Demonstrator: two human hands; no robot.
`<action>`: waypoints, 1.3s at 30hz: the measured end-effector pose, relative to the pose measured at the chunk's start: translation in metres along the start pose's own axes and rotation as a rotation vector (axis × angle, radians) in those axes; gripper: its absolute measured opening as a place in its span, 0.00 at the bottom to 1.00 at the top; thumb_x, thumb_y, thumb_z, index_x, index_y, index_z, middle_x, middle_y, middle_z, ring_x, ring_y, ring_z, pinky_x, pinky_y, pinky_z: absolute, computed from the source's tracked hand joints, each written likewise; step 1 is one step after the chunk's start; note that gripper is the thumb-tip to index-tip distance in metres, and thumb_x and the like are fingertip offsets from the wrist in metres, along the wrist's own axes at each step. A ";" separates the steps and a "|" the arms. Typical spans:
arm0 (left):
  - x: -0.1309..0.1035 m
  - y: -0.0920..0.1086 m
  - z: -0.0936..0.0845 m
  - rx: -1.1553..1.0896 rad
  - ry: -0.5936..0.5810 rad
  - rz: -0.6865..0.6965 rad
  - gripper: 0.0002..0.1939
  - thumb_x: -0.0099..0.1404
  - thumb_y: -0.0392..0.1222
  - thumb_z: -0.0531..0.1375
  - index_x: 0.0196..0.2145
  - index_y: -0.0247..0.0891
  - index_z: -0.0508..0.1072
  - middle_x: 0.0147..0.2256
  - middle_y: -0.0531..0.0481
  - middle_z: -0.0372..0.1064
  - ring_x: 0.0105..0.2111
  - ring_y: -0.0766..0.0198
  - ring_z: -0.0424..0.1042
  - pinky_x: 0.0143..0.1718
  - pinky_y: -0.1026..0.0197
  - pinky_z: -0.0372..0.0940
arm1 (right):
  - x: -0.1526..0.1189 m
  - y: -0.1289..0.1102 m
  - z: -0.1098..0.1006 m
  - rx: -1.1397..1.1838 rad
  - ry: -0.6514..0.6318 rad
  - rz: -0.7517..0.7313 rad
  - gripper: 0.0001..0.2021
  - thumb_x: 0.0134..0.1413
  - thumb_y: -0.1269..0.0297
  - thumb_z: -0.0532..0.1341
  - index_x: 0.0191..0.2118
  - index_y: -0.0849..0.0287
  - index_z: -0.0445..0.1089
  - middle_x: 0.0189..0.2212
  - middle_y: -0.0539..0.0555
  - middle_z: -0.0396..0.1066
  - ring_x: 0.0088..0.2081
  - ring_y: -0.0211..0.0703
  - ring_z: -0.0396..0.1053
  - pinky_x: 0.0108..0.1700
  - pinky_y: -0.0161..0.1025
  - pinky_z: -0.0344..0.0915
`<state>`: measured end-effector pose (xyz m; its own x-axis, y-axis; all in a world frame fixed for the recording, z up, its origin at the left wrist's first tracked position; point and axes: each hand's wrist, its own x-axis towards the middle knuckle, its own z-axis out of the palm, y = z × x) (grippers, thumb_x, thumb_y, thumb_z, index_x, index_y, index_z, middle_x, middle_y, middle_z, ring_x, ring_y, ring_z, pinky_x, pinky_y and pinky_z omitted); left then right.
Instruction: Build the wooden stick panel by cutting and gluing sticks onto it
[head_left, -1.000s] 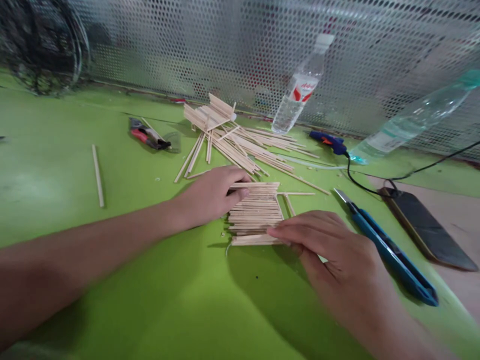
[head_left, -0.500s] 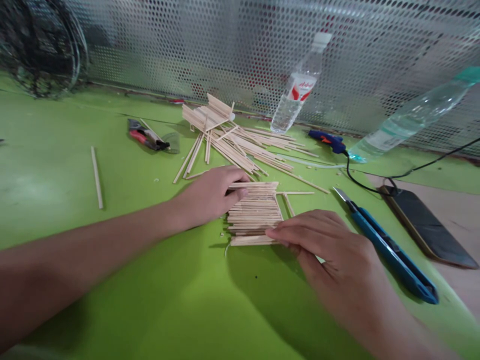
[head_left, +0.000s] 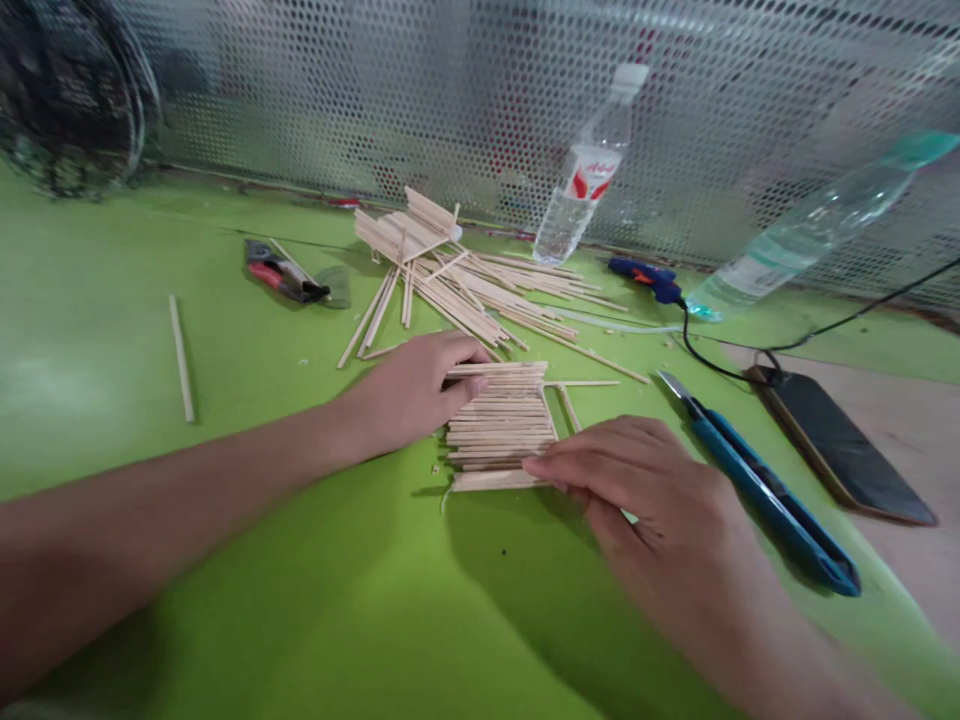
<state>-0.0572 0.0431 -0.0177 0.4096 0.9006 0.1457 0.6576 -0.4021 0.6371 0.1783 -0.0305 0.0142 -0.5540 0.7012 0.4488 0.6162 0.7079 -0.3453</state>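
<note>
A small panel of wooden sticks [head_left: 499, 425], laid side by side, lies in front of me on the green table. My left hand [head_left: 420, 390] pinches its far left corner, thumb on top and fingers curled behind. At the near right corner, my right hand [head_left: 645, 490] grips the panel's edge between thumb and fingers; the fingertips underneath are partly hidden. Just beyond the panel's right side lie loose short sticks [head_left: 570, 408]. Behind my left hand spreads a pile of wooden sticks [head_left: 465, 300], with a small stick-built chair-like piece [head_left: 401, 230] at its far end.
To the right lie a blue utility knife [head_left: 765, 490] with its blade out, a phone [head_left: 840, 440] and a blue glue gun [head_left: 645, 278] with a black cord. Two water bottles [head_left: 581, 190] lean near the perforated metal screen [head_left: 375, 100]. Pliers [head_left: 281, 275] and a single stick [head_left: 181, 360] lie left.
The whole view has shifted slightly, so things appear a little further left. Both hands keep their hold on the stick panel.
</note>
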 end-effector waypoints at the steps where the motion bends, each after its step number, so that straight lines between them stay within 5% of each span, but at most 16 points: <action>1: 0.000 0.000 0.000 -0.001 -0.004 -0.005 0.10 0.72 0.43 0.58 0.46 0.41 0.77 0.44 0.49 0.78 0.41 0.59 0.76 0.41 0.53 0.71 | 0.000 0.000 0.000 0.000 0.000 0.000 0.21 0.58 0.85 0.54 0.42 0.55 0.79 0.37 0.49 0.82 0.39 0.43 0.79 0.43 0.45 0.72; 39: -0.001 0.001 -0.001 0.010 0.023 0.009 0.09 0.71 0.44 0.58 0.43 0.41 0.77 0.42 0.47 0.78 0.39 0.58 0.75 0.40 0.52 0.71 | -0.002 0.001 0.001 0.014 -0.011 -0.005 0.17 0.62 0.81 0.57 0.42 0.56 0.80 0.37 0.53 0.82 0.39 0.45 0.78 0.44 0.48 0.70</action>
<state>-0.0572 0.0424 -0.0169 0.4014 0.9002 0.1687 0.6601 -0.4120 0.6281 0.1789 -0.0310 0.0121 -0.5634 0.6984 0.4414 0.6054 0.7125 -0.3547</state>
